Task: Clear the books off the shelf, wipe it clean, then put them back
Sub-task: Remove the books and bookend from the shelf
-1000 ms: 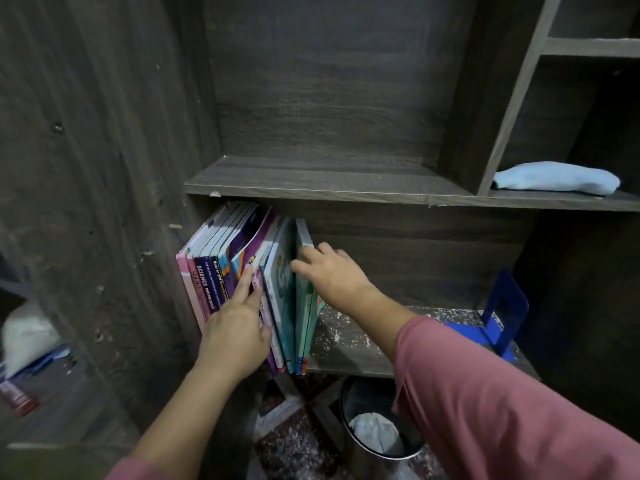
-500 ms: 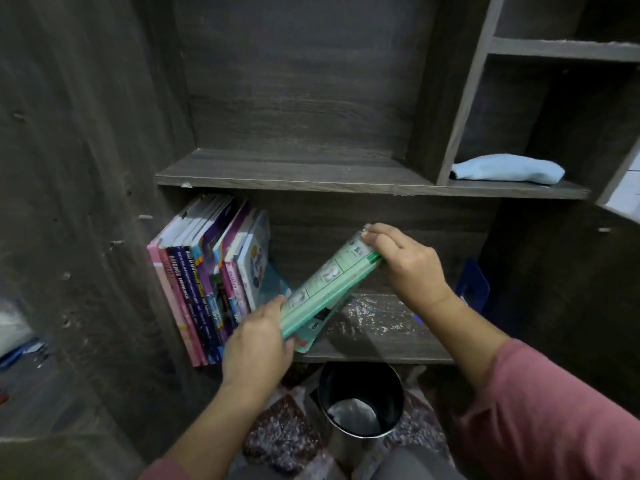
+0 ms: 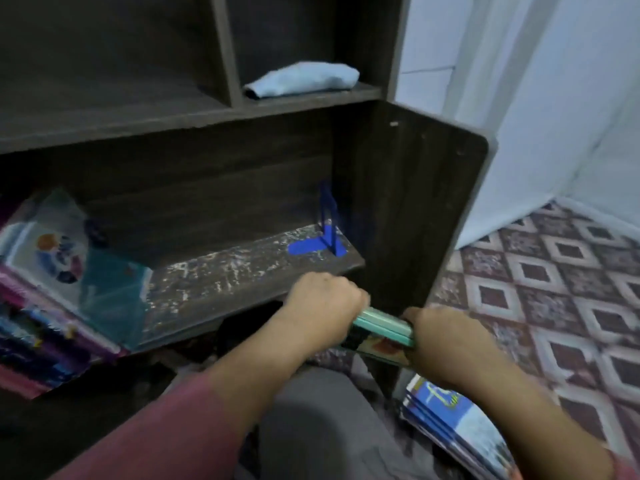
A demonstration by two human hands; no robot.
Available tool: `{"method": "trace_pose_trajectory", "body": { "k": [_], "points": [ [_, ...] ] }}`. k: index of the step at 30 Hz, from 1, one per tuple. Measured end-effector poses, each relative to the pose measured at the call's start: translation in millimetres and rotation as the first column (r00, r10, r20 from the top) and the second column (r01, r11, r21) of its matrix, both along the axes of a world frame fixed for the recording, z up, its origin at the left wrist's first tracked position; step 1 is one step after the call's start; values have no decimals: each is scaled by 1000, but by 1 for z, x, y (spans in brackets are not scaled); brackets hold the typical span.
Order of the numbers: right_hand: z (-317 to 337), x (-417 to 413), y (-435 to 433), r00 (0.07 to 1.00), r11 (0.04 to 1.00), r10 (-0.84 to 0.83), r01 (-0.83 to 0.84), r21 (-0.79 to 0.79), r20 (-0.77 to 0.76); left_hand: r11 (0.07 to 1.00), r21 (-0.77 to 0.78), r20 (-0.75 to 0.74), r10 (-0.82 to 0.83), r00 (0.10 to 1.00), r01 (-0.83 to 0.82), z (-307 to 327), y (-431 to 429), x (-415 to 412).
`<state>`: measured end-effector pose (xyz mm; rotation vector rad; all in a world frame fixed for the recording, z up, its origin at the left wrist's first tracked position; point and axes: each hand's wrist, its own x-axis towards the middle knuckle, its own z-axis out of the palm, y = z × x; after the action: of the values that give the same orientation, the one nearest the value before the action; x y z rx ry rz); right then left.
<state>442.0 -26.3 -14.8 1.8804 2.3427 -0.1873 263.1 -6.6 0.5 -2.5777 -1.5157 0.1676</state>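
Both my hands hold a small bundle of thin green books [image 3: 382,326] in front of the shelf's lower right corner. My left hand [image 3: 322,306] grips its left end and my right hand [image 3: 446,341] grips its right end. The dusty, speckled shelf board [image 3: 228,271] is bare in the middle. More books [image 3: 52,289] lean at its left end, one with a teal cover tipped to the right. A light blue cloth [image 3: 301,79] lies folded in the compartment above.
A blue bookend [image 3: 325,233] stands at the shelf's right end against the dark side panel [image 3: 415,209]. A stack of blue-covered books [image 3: 453,424] lies on the patterned floor [image 3: 561,278] at lower right. A white wall rises on the right.
The green books came off the shelf and moved down and right, clear of its front edge. My view swung right, bringing the floor and the stack of books there into sight.
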Motion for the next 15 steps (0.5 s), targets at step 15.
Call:
{"method": "trace_pose_trajectory", "body": {
  "k": [15],
  "points": [
    [-158,175,-12,912,914,-406,405,29,54,907,-367,309,-90,947,206,-172,52,165]
  ]
}}
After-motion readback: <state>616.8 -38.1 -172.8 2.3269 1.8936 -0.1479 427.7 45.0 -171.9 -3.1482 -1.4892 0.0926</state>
